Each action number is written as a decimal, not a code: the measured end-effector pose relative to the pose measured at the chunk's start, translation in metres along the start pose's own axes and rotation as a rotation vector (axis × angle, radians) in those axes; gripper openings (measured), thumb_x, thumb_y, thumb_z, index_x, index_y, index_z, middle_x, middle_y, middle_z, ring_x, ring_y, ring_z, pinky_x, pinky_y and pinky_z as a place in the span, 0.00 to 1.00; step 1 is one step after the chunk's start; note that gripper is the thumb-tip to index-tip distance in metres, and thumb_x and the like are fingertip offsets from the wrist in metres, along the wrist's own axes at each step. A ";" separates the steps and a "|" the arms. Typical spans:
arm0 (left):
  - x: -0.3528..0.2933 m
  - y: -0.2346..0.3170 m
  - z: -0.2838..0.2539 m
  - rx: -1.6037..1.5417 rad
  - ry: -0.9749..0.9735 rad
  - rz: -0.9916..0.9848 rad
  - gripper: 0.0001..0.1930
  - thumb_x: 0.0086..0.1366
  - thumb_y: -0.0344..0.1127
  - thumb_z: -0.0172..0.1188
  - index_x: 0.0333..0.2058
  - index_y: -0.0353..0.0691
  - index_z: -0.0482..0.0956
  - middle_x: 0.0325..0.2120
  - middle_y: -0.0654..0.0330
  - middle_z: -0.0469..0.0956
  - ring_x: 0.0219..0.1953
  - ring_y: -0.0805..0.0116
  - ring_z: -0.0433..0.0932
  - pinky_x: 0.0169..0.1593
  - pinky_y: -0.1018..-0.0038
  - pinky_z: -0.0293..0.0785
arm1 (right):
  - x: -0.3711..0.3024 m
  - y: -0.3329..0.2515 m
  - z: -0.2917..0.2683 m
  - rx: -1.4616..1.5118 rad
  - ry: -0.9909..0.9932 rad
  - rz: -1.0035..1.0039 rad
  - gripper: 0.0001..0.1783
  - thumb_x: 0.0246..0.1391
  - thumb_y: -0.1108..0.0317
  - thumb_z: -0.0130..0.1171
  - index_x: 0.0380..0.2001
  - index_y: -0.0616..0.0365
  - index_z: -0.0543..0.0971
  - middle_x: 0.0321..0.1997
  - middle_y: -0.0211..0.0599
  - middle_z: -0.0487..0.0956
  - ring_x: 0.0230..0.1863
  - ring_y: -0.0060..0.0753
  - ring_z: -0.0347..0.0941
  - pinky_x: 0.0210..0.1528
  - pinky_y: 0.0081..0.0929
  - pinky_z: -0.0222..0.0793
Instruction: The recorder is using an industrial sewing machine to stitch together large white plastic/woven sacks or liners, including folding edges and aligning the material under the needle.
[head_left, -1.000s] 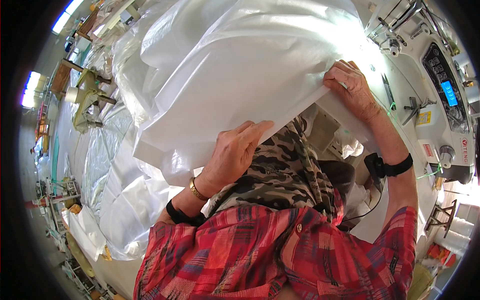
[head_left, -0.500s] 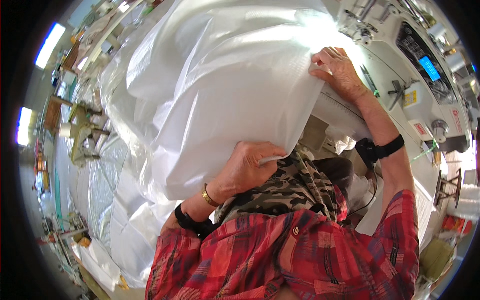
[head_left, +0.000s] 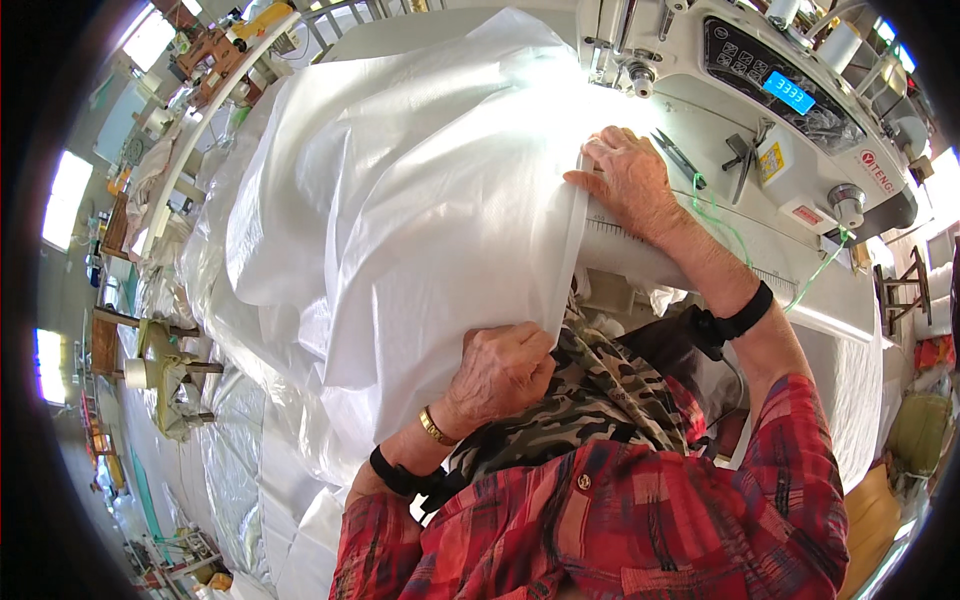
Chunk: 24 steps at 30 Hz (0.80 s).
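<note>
A large white woven-plastic sheet (head_left: 400, 240) lies in folds across the sewing table and hangs toward my lap. My left hand (head_left: 502, 368) is closed round the near end of its folded edge, just above my camouflage-patterned lap. Farther up that edge, my right hand (head_left: 628, 182) rests at the brightly lit needle area of the sewing machine (head_left: 690, 45). Its thumb lies on the sheet and its fingers bend over the folded edge. The undersides of both hands' fingers are hidden. Glare washes out the spot under the needle.
Thread snips (head_left: 680, 160) lie on the table right of my right hand, with green thread (head_left: 722, 222) trailing near my forearm. A small black tool (head_left: 740, 160) is by the machine's base. Bunched clear plastic (head_left: 225, 420) and a wooden stool (head_left: 160, 370) are at the left.
The view has shifted, bringing more of the machine into sight. My right hand has gone from a raised pinch to lying lower over the edge. My left hand still grips the near end.
</note>
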<state>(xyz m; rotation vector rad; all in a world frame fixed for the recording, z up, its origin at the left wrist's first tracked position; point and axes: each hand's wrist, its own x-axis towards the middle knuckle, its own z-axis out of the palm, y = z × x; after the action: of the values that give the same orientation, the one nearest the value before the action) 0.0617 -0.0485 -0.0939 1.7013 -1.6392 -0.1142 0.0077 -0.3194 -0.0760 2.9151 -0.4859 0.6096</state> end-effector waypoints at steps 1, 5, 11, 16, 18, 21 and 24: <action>0.005 -0.003 -0.002 0.072 -0.020 0.018 0.03 0.49 0.26 0.57 0.23 0.39 0.72 0.18 0.56 0.70 0.20 0.52 0.74 0.23 0.62 0.70 | 0.000 0.001 0.002 0.044 0.033 0.019 0.29 0.59 0.41 0.50 0.36 0.60 0.79 0.40 0.40 0.77 0.47 0.38 0.72 0.50 0.37 0.68; 0.031 -0.014 -0.005 0.182 -0.042 0.074 0.04 0.50 0.27 0.57 0.21 0.38 0.70 0.17 0.56 0.68 0.19 0.53 0.73 0.21 0.61 0.66 | 0.002 -0.001 -0.001 0.089 0.018 0.061 0.29 0.58 0.42 0.52 0.34 0.61 0.80 0.39 0.41 0.78 0.46 0.40 0.73 0.49 0.39 0.67; 0.080 -0.021 -0.006 0.253 -0.104 0.133 0.06 0.52 0.28 0.56 0.21 0.37 0.69 0.17 0.55 0.69 0.18 0.49 0.71 0.24 0.58 0.66 | 0.000 -0.001 -0.002 0.114 0.021 0.061 0.27 0.58 0.43 0.53 0.35 0.61 0.79 0.38 0.44 0.78 0.44 0.43 0.72 0.50 0.40 0.65; 0.119 -0.036 0.005 0.303 -0.032 0.171 0.06 0.53 0.27 0.54 0.19 0.36 0.70 0.17 0.50 0.72 0.18 0.46 0.73 0.27 0.56 0.68 | -0.001 0.002 -0.003 0.208 0.003 0.029 0.22 0.59 0.51 0.53 0.38 0.63 0.78 0.40 0.47 0.79 0.45 0.46 0.72 0.52 0.41 0.64; 0.136 -0.036 0.005 0.317 -0.020 0.176 0.07 0.52 0.26 0.54 0.17 0.34 0.71 0.15 0.45 0.74 0.20 0.44 0.76 0.29 0.55 0.71 | -0.004 0.006 0.003 0.235 0.030 0.004 0.20 0.60 0.54 0.53 0.38 0.64 0.77 0.41 0.48 0.78 0.46 0.47 0.72 0.52 0.42 0.63; 0.158 -0.040 0.009 0.349 -0.024 0.143 0.07 0.51 0.26 0.54 0.16 0.33 0.71 0.16 0.43 0.74 0.20 0.44 0.77 0.31 0.55 0.72 | -0.008 0.012 0.013 0.263 0.132 -0.024 0.16 0.60 0.62 0.52 0.41 0.65 0.76 0.42 0.50 0.78 0.48 0.50 0.72 0.54 0.43 0.63; 0.183 -0.046 0.011 0.396 -0.073 0.120 0.07 0.49 0.26 0.54 0.16 0.31 0.73 0.18 0.41 0.75 0.22 0.42 0.77 0.34 0.54 0.74 | -0.008 0.013 0.011 0.281 0.142 -0.083 0.15 0.58 0.69 0.50 0.45 0.66 0.75 0.42 0.51 0.78 0.48 0.51 0.72 0.55 0.44 0.62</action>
<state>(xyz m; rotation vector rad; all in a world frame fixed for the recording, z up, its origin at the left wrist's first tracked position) 0.1249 -0.2208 -0.0499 1.8984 -1.9084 0.2234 0.0006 -0.3317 -0.0881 3.0994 -0.2813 0.9341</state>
